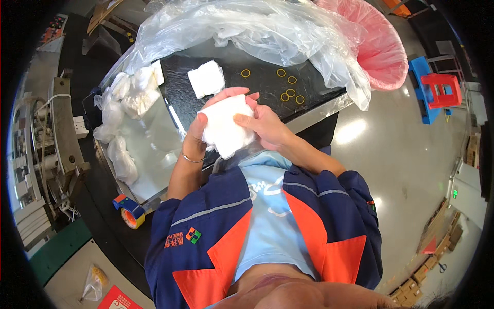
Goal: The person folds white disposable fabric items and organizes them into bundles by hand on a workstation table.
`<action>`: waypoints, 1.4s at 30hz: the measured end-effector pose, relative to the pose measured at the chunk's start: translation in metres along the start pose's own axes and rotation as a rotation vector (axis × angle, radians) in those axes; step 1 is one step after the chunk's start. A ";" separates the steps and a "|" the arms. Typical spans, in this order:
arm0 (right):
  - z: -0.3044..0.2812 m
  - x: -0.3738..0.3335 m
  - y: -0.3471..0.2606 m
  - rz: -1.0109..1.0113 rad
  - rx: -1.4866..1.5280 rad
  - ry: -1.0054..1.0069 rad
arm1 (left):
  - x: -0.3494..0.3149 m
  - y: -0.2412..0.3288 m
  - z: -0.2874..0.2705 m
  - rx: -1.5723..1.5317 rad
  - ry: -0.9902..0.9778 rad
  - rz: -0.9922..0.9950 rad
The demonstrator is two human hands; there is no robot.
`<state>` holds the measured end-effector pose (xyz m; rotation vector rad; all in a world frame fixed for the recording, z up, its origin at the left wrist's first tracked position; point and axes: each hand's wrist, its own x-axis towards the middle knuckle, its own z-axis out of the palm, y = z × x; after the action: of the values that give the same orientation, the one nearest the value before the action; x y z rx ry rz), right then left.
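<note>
A thick white folded bundle (pixel 226 127), its exact material not clear to me, is held in front of my chest. My left hand (pixel 195 131) grips it from the left, with the thumb at its edge and the fingers reaching behind the far side. On the right, my right hand (pixel 268 127) clasps it, the thumb pressed flat on its face. Just beyond my hands a similar white folded stack (pixel 207 79) lies on the black-covered tabletop (pixel 252 91). Several yellow rubber bands (pixel 292 80) are scattered on the black cover to the right of that stack.
Clear plastic sheeting (pixel 247 23) heaps along the table's far edge, beside a pink bag-lined bin (pixel 381 51). White bundles in clear plastic (pixel 136 90) lie at the left. A tape dispenser (pixel 129 212) sits at the near left corner. A red stool (pixel 441 91) stands right.
</note>
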<state>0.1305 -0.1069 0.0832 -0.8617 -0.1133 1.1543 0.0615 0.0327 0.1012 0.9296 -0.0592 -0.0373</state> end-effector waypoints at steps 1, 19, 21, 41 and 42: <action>-0.003 0.000 -0.001 0.002 0.001 0.005 | 0.001 0.000 0.004 -0.016 0.069 -0.009; -0.040 0.016 -0.043 -0.180 -0.818 -0.098 | -0.020 -0.024 0.008 -0.486 0.230 -0.354; -0.053 0.025 -0.036 -0.192 -0.720 -0.078 | -0.021 -0.025 0.009 -0.629 0.234 -0.400; -0.022 -0.001 -0.043 -0.610 -1.198 0.004 | -0.020 -0.032 0.009 -0.702 0.212 -0.385; -0.021 -0.002 -0.044 -0.548 -1.179 0.055 | -0.019 -0.032 0.010 -0.735 0.214 -0.394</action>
<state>0.1729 -0.1255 0.0981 -1.7426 -0.9900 0.4571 0.0414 0.0070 0.0805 0.1949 0.3205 -0.3037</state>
